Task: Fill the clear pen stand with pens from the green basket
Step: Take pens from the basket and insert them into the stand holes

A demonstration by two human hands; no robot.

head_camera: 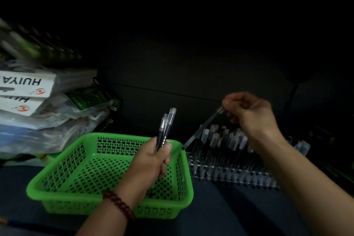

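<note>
The green basket (pixel 69 178) sits at lower left on a dark surface. Above its right side my left hand (pixel 151 161) grips two black pens (pixel 166 126) upright, their clear caps on top. To the right of the basket stands the clear pen stand (pixel 229 175), with several capped pens (pixel 226 137) upright in it. My right hand (pixel 251 113) pinches the capped end of one black pen (pixel 201 128), which slants down and left, its tip just above the stand's left end, next to the basket's rim.
A pile of plastic-wrapped packets and white boxes marked HUIYA (pixel 28 86) lies at the left behind the basket. A beaded bracelet (pixel 119 204) is on my left wrist. The background is dark, and a dark cable (pixel 291 99) hangs at the right.
</note>
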